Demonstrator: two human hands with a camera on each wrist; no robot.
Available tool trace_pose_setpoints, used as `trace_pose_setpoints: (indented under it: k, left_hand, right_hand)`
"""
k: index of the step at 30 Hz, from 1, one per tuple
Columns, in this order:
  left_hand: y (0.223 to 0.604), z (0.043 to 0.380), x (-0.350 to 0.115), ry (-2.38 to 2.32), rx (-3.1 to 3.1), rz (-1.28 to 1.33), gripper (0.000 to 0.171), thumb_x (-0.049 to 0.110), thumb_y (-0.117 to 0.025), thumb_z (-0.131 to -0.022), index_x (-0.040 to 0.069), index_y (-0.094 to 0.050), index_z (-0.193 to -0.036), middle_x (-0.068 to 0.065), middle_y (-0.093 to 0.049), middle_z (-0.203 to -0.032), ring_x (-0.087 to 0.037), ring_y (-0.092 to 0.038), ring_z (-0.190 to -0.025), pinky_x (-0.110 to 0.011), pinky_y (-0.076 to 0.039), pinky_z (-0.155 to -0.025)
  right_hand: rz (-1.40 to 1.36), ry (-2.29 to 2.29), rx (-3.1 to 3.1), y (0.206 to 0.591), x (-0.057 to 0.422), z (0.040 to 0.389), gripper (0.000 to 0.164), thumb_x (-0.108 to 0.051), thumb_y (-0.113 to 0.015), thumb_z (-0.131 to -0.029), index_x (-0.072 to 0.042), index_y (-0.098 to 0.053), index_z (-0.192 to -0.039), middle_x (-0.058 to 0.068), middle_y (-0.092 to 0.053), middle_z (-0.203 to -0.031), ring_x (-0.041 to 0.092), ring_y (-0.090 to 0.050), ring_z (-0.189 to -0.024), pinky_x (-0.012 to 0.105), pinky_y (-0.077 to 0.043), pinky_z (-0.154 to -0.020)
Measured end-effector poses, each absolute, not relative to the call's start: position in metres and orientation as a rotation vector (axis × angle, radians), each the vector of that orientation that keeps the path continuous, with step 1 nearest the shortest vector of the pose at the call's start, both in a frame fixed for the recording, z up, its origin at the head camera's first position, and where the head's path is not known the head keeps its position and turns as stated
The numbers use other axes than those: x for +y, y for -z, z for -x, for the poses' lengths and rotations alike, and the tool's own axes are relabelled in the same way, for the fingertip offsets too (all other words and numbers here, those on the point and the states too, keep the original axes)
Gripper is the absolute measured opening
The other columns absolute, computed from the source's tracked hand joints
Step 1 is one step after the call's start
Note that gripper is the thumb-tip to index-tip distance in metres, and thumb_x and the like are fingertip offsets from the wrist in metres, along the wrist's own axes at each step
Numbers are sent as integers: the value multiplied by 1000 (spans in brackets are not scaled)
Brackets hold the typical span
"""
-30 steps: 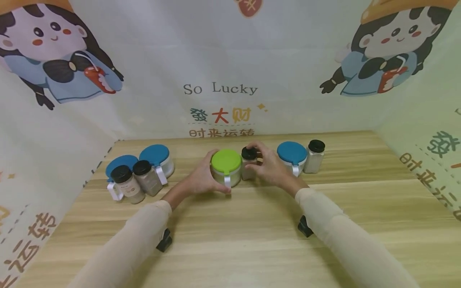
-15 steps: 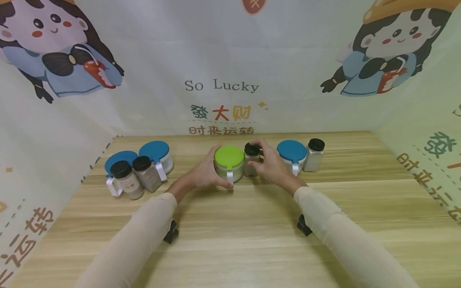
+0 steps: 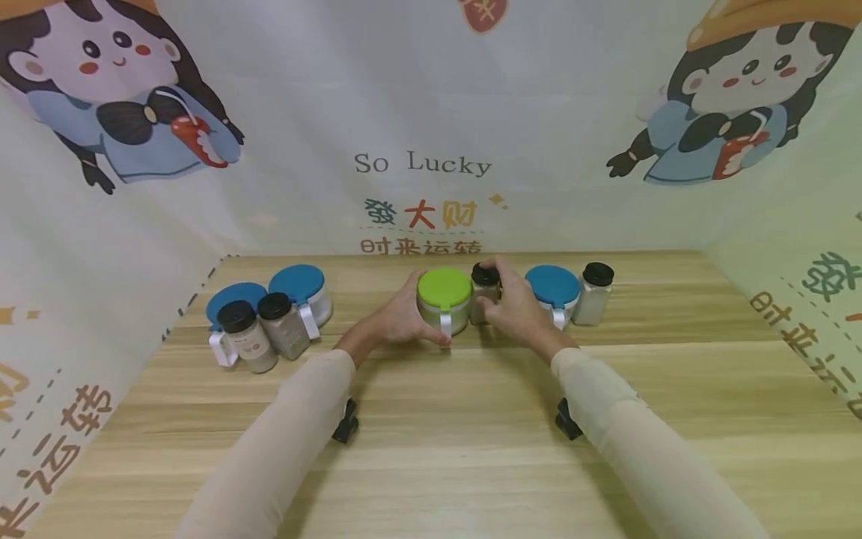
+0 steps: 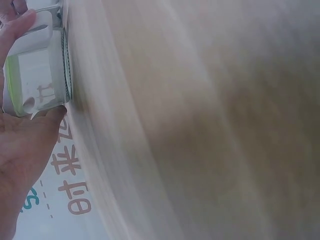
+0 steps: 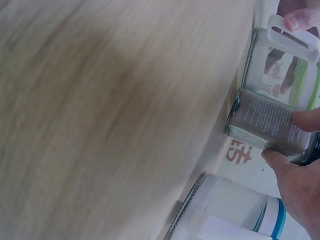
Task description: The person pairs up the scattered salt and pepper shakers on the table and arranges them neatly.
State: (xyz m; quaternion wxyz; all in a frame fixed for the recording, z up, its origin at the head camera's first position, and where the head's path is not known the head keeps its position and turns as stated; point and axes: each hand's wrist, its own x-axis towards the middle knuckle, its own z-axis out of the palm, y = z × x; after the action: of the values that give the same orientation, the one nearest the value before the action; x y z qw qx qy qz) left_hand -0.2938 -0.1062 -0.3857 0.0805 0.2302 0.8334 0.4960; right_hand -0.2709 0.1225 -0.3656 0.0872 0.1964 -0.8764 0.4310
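In the head view my left hand (image 3: 406, 311) curls round a glass jar with a lime-green lid (image 3: 444, 289), thumb by its white handle (image 3: 446, 323). The left wrist view shows the fingers along the clear jar wall (image 4: 37, 75). Close on the right of this jar stands a square spice bottle (image 5: 267, 120) with a black cap and grey-brown contents. My right hand (image 3: 521, 307) holds the bottle between thumb and fingers. Right of that hand is a blue-lidded jar (image 3: 552, 286), then another black-capped bottle (image 3: 594, 298) with pale contents.
On the left stand two more blue-lidded jars, one in front (image 3: 236, 296) and one behind (image 3: 297, 284). Before them are two black-capped bottles, a round one (image 3: 252, 346) and a square one (image 3: 286, 329). A printed cloth (image 3: 431, 112) hangs behind the wooden table (image 3: 458, 442).
Both hands have shifted right along the table with the green-lidded jar and the spice bottle, nearing the right blue-lidded jar. The head view has also shifted slightly.
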Motion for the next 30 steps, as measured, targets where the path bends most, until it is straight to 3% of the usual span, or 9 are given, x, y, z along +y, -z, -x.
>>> trace_pose_setpoints:
  k: [7, 13, 17, 18, 22, 24, 25, 30]
  left_hand:
    - [386, 295, -104, -1525, 2475, -720, 127, 3, -96, -61, 5, -13, -157, -20, -44, -144, -34, -45, -131, -48, -32, -113]
    - [389, 291, -104, -1490, 2532, -649, 146, 6, -98, -62, 13, 9, -161, -24, -35, -153, -38, -38, -138, -51, -21, -118]
    - [388, 288, -107, -1544, 2496, -631, 148, 3, -97, -63, 18, 14, -161, -23, -25, -160, -36, -31, -144, -48, -17, -119]
    - [387, 288, -108, -1566, 2480, -628, 146, 3, -96, -65, 18, 13, -161, -23, -22, -161, -36, -28, -145, -48, -17, -119]
    - [380, 284, -117, -1634, 2430, -624, 126, 8, -87, -80, 17, 7, -163, -22, -12, -165, -39, -17, -150, -53, -19, -119]
    - [375, 281, -121, -1650, 2440, -616, 108, 17, -79, -90, 16, -1, -164, -20, -14, -165, -41, -18, -149, -56, -23, -117]
    - [372, 280, -123, -1654, 2456, -611, 99, 22, -75, -94, 15, -5, -164, -18, -16, -165, -41, -19, -149, -57, -24, -116]
    - [361, 270, -131, -1657, 2592, -581, 73, 37, -62, -102, 14, -26, -161, -11, -33, -161, -33, -29, -146, -58, -25, -115]
  right_hand:
    - [-574, -1270, -2614, 364, 125, 273, 54, 2, -69, -93, -6, -44, -141, 23, -57, -135, 34, -59, -111, 47, -51, -85]
    - [-598, -1228, -2648, 366, 127, 273, 59, -3, -67, -94, -4, -40, -146, 21, -52, -142, 34, -49, -130, 51, -43, -102]
    - [-625, -1221, -2607, 363, 129, 270, 61, -5, -65, -93, -6, -41, -149, 16, -42, -154, 35, -38, -141, 54, -36, -110]
    - [-642, -1234, -2579, 362, 130, 269, 60, -5, -65, -94, -6, -42, -150, 16, -40, -156, 33, -48, -133, 52, -39, -108]
    - [-664, -1257, -2499, 353, 129, 264, 53, -7, -63, -98, -10, -48, -148, 11, -41, -157, 31, -49, -133, 52, -40, -107]
    - [-673, -1273, -2482, 350, 127, 262, 52, -8, -63, -99, -11, -49, -148, 11, -45, -154, 33, -63, -104, 51, -47, -95]
    - [-672, -1264, -2485, 348, 126, 261, 51, -8, -63, -99, -11, -49, -148, 10, -45, -154, 35, -57, -119, 53, -45, -100]
    - [-715, -1256, -2482, 339, 120, 256, 48, -8, -61, -100, -10, -51, -147, 10, -44, -155, 30, -57, -121, 48, -48, -98]
